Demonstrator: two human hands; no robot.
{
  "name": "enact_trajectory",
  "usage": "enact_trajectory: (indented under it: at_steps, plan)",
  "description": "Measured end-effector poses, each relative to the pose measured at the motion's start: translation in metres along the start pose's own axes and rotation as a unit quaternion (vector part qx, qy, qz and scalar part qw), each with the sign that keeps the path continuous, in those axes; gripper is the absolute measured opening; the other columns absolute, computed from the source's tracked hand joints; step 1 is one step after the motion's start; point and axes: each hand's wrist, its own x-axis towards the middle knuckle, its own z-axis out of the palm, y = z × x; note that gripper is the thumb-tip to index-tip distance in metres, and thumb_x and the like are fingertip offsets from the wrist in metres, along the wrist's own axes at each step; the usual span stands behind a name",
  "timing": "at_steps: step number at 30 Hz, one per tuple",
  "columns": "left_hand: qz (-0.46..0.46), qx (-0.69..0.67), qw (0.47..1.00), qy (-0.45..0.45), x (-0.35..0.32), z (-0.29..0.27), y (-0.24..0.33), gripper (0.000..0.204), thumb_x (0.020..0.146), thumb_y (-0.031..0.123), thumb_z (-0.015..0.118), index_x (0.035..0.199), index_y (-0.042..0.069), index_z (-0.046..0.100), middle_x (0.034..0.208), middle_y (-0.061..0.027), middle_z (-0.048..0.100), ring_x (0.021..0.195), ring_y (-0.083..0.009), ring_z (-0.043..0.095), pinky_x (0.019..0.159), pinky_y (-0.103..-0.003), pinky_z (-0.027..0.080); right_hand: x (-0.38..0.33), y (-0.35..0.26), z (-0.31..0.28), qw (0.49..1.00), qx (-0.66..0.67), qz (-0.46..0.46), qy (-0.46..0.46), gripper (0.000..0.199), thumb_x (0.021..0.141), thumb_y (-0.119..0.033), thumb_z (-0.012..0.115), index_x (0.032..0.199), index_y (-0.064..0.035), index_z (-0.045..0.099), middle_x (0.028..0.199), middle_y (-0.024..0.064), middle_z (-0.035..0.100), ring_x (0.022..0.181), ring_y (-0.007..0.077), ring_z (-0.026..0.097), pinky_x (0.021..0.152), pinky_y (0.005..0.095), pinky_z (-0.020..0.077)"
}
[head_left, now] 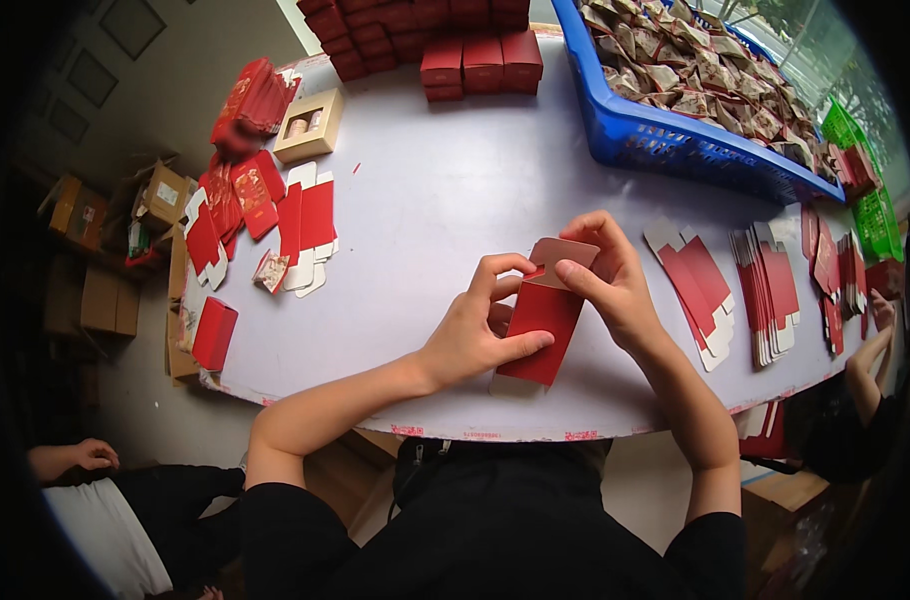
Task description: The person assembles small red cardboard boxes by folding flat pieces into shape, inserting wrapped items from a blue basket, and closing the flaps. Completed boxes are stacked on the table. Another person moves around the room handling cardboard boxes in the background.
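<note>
Between my two hands is a small red folding carton (541, 328), tilted, with its top flap raised and pale flaps showing at its lower end. My left hand (485, 325) grips the carton's left side, its thumb lying across the red front panel. With thumb and fingers, my right hand (605, 268) pinches the raised flap at the top right corner. The inside of the carton is hidden. To the right of my right hand lie flat unfolded red cartons (697, 285) with white flaps, and beside them a fanned stack of flat cartons (767, 290).
A blue basket (675, 150) full of wrapped packets stands at the back right, a green basket (880, 205) beyond it. Finished-looking red boxes (482, 65) are stacked at the back. At left are a beige window box (309, 126), red packets (255, 195) and a red box (215, 334). People sit at both sides.
</note>
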Motion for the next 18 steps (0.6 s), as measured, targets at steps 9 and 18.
enact_trajectory:
  at_steps: [9,18]
  plan:
    - [0.003,0.04,0.999,-0.014,-0.002,0.001,0.0,0.056,0.075,0.016,0.069,0.116,0.011,0.03,0.109,-0.0205,0.053,0.085,-0.0238,0.063,0.068,-0.032,0.054,0.0,-0.001,-0.004,0.971,0.158,0.158,-0.09,0.028,0.083,-0.018,0.058,0.109,-0.0085,0.052,0.094,0.0021,0.054,0.09,0.011,0.05,0.084,0.027,0.0386]
    - [-0.023,-0.043,0.998,0.026,0.002,0.001,0.001,0.064,0.074,0.009,0.07,0.113,0.01,0.02,0.11,-0.022,0.05,0.089,-0.024,0.061,0.071,-0.033,0.054,-0.003,0.005,0.002,0.994,-0.088,-0.037,-0.058,0.026,0.087,-0.02,0.051,0.107,-0.006,0.061,0.1,0.0061,0.05,0.096,0.0139,0.05,0.085,0.027,0.0393]
